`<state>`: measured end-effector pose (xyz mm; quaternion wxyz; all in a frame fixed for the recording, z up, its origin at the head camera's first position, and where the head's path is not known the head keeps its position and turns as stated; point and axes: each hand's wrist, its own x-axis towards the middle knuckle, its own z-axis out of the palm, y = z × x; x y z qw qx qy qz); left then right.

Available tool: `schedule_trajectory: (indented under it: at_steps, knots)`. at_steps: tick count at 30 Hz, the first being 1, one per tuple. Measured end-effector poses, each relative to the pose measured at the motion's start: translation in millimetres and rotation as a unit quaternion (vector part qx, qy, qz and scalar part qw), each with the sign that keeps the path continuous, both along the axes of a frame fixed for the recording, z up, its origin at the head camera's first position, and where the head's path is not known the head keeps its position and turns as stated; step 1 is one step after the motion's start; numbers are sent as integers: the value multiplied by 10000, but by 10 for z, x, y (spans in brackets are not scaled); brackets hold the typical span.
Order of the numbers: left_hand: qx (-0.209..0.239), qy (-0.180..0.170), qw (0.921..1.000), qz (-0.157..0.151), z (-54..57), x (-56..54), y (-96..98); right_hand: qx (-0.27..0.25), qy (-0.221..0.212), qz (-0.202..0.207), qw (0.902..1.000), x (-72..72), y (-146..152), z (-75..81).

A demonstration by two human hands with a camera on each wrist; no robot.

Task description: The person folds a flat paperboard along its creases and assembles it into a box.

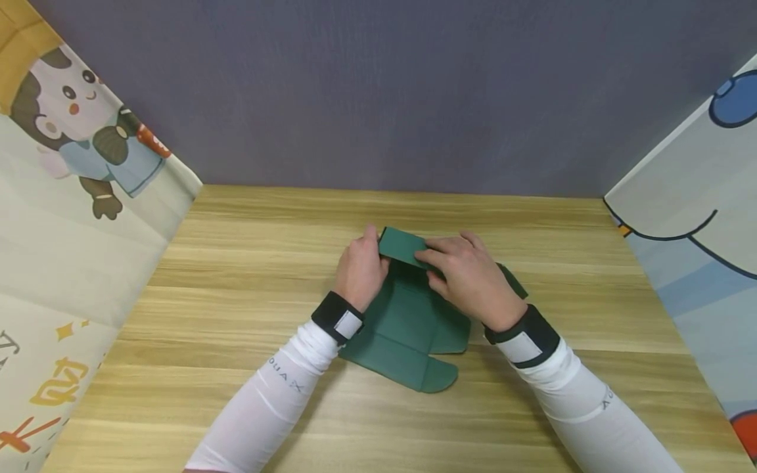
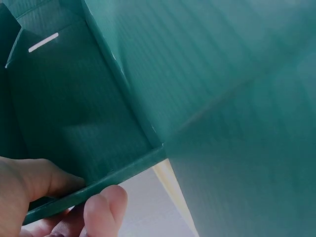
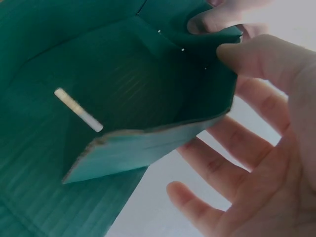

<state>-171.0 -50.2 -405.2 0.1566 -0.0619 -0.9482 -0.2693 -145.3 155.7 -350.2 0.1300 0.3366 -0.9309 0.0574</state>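
A green cardboard box (image 1: 408, 309), partly folded, has its far wall standing up and its flaps spread toward the near side. My left hand (image 1: 362, 266) grips the left end of that raised wall; in the left wrist view the thumb lies inside the cardboard edge (image 2: 123, 174) and the fingers outside. At the wall's right part is my right hand (image 1: 473, 279). Its thumb presses on the inner face while the fingers lie along the outside, as the right wrist view shows. A narrow slot (image 3: 79, 109) cuts through a panel, and a short flap (image 3: 148, 145) stands folded up.
The box rests on a wood-grain table (image 1: 236, 263). Behind the table rises a dark grey-blue panel (image 1: 402, 98). Printed cartoon sheets stand at the left (image 1: 106, 256) and right (image 1: 680, 197) sides.
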Motion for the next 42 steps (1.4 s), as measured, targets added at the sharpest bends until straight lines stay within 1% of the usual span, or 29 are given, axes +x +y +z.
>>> schedule_trajectory:
  at_steps: [3,7,10,12,14,16,17,19,20,22,23,24,26,28,30,33,35,37,40,42]
  knots:
    - [64,-18,10000,34,-6,5,-12,69,235,-71,9997,-10,17,-19]
    - [185,-38,9998,8,-3,18,-30,76,812,-244,9964,-51,53,-56]
    - [175,-30,9998,-22,16,39,-39,-76,1237,-332,9917,-93,82,-85]
    - [-31,127,9999,13,42,57,-43,-186,1457,-330,9886,-120,97,-91]
    - [-379,454,9982,46,85,67,-40,-272,1645,-286,9856,-143,103,-80]
    - [-826,913,9924,-4,151,73,-29,-351,1789,-227,9830,-163,102,-58]
    - [-1076,1157,9874,-91,188,73,-19,-366,1838,-210,9821,-171,99,-46]
    - [-1539,1584,9745,-387,269,68,10,-407,1914,-164,9805,-181,86,-21]
    - [-1744,1734,9676,-572,306,67,27,-436,1930,-135,9801,-185,77,-10]
    - [-2071,1949,9543,-919,368,66,59,-482,1936,-60,9799,-187,52,10]
    - [-2182,2001,9495,-1045,387,64,71,-487,1931,-28,9800,-186,39,17]
    - [-2258,2046,9457,-1130,405,62,80,-508,1920,20,9801,-183,26,24]
    - [-2322,2084,9426,-1191,420,58,83,-559,1866,87,9808,-178,3,35]
    - [-2309,2126,9423,-1162,425,55,69,-629,1795,101,9817,-170,-6,45]
    - [-2266,2155,9438,-1070,434,51,43,-744,1756,87,9816,-157,5,64]
    - [-2146,2173,9483,-857,450,39,-7,-944,1706,47,9808,-134,52,121]
    - [-2030,2151,9530,-657,467,29,-45,-1069,1585,48,9815,-113,91,173]
    - [-1895,2107,9580,-447,485,22,-82,-1182,1285,56,9846,-87,129,224]
    - [-1677,2040,9644,-126,508,13,-133,-1392,554,-48,9887,-48,175,274]
    - [-1531,2014,9675,49,517,9,-154,-1498,51,-217,9885,-33,194,284]
